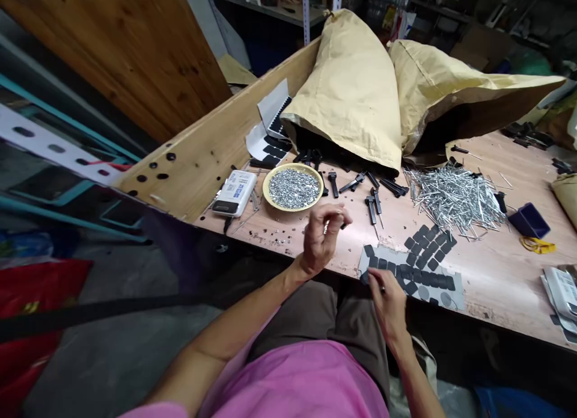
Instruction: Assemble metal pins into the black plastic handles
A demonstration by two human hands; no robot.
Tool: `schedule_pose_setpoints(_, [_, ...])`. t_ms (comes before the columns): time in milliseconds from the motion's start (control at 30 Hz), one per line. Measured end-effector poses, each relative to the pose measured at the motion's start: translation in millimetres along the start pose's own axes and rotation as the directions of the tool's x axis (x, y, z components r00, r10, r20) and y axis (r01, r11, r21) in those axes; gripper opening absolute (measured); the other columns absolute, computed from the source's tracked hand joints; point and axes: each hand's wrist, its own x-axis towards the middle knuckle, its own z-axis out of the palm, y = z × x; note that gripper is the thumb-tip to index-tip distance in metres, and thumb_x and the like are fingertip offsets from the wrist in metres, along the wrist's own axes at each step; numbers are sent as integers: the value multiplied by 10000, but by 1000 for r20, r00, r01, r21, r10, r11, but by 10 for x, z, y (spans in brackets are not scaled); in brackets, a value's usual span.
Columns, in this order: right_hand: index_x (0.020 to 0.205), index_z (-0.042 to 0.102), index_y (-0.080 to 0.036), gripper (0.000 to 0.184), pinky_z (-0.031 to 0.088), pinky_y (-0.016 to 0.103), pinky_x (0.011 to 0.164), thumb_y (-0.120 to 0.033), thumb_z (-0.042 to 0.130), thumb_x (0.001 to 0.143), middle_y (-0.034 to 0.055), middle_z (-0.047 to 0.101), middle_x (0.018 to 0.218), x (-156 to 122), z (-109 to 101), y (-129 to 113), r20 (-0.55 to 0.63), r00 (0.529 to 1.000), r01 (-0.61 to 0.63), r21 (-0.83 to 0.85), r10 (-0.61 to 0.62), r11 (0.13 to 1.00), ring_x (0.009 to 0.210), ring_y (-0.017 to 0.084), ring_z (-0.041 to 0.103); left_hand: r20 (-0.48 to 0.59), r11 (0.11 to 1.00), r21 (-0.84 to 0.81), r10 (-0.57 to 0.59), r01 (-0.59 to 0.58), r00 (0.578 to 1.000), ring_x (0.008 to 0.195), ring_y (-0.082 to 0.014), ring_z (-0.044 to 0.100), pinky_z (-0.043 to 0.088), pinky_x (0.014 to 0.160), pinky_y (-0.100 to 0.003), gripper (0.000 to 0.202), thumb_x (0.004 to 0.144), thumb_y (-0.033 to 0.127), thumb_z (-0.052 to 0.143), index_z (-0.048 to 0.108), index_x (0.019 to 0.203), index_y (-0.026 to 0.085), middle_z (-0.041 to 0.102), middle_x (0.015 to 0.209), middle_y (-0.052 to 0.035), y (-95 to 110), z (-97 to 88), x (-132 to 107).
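My left hand (321, 237) is raised over the table's near edge, its fingers curled in a pinch around a small shiny piece I cannot make out. My right hand (388, 302) rests at the table edge, fingers closed on a thin metal pin, touching a grey sheet (451, 291) covered with several black pads. A yellow bowl (270, 192) full of small silvery pieces stands just beyond my left hand. Black plastic parts (374, 204) lie scattered past the bowl. A heap of metal pins (455, 195) lies to the right.
Two tan paper sacks (356, 87) lie at the back of the wooden table (505, 267). A white device (235, 192) sits left of the bowl, a blue tray (529, 221) and yellow rubber bands (536, 245) at right. A wooden side board (216, 141) borders the left.
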Motion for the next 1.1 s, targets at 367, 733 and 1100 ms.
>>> schedule_pose_setpoints(367, [846,630,-214,183,392,251,592,-156,460,881,69,614,856,922,948,-75,328,944,183,-448,-29,875,774,183,558,77,363,-192,-921,912,383,314,-1,239,116,311,-125,419,595,488,711,481,755,176,453,471,102,-22,-532,-323])
schedule_pose_setpoints(733, [807,517,-206,95,457,263,604,-234,578,739,-15,589,709,895,752,-142,137,972,-226,327,191,918,628,136,559,318,154,-168,-927,974,201,309,11,208,84,335,-154,396,652,465,668,610,835,119,472,473,77,-136,-338,-442])
schedule_pose_setpoints(1100, [791,508,-211,247,558,282,623,-333,693,683,-11,645,700,664,524,-221,97,952,-283,647,292,708,635,139,643,384,311,-105,-864,945,327,339,-3,229,120,341,-159,452,671,504,627,630,892,109,478,512,69,-81,-186,-527])
